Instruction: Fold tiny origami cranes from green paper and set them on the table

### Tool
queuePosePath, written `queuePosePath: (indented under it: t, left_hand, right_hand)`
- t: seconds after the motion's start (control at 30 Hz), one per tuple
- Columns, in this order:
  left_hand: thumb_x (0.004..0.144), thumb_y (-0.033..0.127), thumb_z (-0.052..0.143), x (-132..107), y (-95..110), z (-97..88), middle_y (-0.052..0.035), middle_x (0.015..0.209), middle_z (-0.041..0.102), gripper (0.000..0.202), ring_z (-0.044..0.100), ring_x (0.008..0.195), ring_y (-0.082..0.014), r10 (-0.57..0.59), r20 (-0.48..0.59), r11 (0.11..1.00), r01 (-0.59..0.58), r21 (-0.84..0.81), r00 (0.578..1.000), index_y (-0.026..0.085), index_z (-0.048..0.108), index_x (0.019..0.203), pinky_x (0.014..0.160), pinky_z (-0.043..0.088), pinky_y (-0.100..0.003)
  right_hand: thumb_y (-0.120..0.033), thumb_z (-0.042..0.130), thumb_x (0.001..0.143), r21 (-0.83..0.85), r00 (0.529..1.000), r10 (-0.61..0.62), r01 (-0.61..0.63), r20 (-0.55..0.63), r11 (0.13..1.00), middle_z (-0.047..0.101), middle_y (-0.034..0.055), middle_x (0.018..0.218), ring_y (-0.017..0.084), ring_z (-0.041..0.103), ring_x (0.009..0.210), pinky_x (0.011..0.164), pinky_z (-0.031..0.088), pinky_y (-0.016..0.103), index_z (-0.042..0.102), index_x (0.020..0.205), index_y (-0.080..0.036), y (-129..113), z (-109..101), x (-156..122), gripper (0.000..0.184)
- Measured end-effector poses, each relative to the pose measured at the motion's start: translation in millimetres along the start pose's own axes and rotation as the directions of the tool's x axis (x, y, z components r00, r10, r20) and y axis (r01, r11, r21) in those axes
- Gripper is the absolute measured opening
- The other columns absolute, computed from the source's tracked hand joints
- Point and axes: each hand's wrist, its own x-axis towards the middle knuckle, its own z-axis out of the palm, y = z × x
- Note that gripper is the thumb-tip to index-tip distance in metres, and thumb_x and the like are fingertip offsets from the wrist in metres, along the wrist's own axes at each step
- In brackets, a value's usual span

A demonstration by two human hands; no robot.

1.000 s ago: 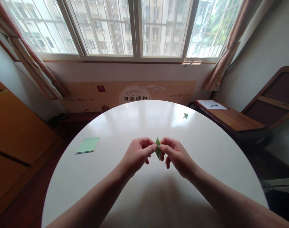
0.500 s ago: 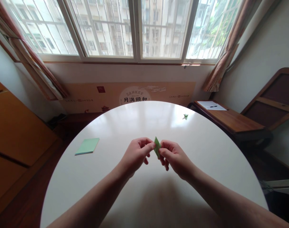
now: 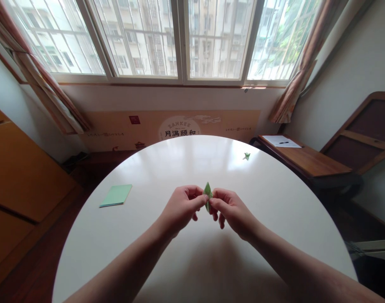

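A small green piece of folded paper [image 3: 207,190], narrow and diamond-shaped, is held upright above the white table between my two hands. My left hand [image 3: 186,204] pinches its left side with thumb and forefinger. On the opposite side, the thumb and forefinger of my right hand [image 3: 231,207] grip it too, the other fingers loosely curled below. Both thumbs press near its middle, hiding part of the folds. One pointed tip rises above the fingers and another shows below them.
A stack of light green square paper [image 3: 116,195] lies on the left of the round white table [image 3: 167,166]. A small green folded paper figure [image 3: 247,156] sits at the far right. Beyond the table, a wooden chair [image 3: 319,162] carries a white sheet [image 3: 279,141] with a pen.
The two hands have come slightly closer together. The folded paper has turned a little and stands more upright between the thumbs. The stack and the small figure stay where they were.
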Motion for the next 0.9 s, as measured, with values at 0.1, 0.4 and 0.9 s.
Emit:
queuePosePath:
  t: [0.1, 0.4, 0.9]
  left_hand:
    - [0.072, 0.026, 0.065, 0.5, -1.2, -0.5, -0.0007, 0.06, 0.061, 0.013, 0.051, 0.055, -0.0112, 0.008, -0.005, 1.0, -0.008, 0.017, 1.0, 0.014, 0.065, 0.066, 0.044, 0.04, -0.019]
    - [0.076, 0.029, 0.064, 0.0, -5.1, -0.1, 0.0002, 0.062, 0.058, 0.017, 0.05, 0.055, -0.0108, 0.016, 0.008, 0.993, -0.017, 0.115, 1.0, 0.015, 0.063, 0.067, 0.044, 0.042, -0.02]
    - [0.075, 0.032, 0.068, 3.4, -8.5, -0.7, -0.001, 0.064, 0.06, 0.02, 0.05, 0.055, -0.0113, 0.025, -0.02, 0.997, -0.023, 0.075, 0.999, 0.012, 0.069, 0.073, 0.043, 0.043, -0.02]
  right_hand:
    - [-0.031, 0.057, 0.083, 0.002, 0.999, -0.019, 0.019, -0.037, 1.0, 0.06, 0.0004, 0.069, 0.012, 0.053, 0.055, 0.037, 0.039, 0.018, 0.058, 0.072, -0.018, 1.3, -0.6, -0.2, 0.017]
    - [-0.032, 0.062, 0.084, 0.03, 0.99, -0.09, 0.094, -0.106, 0.995, 0.055, -0.0024, 0.06, 0.012, 0.052, 0.052, 0.036, 0.04, 0.018, 0.059, 0.074, -0.018, 4.0, -2.7, 2.7, 0.017]
    - [-0.034, 0.064, 0.086, 0.007, 0.987, -0.115, 0.116, -0.115, 0.993, 0.058, -0.0017, 0.061, 0.011, 0.052, 0.051, 0.036, 0.041, 0.018, 0.062, 0.076, -0.017, 4.3, -4.4, 2.8, 0.02]
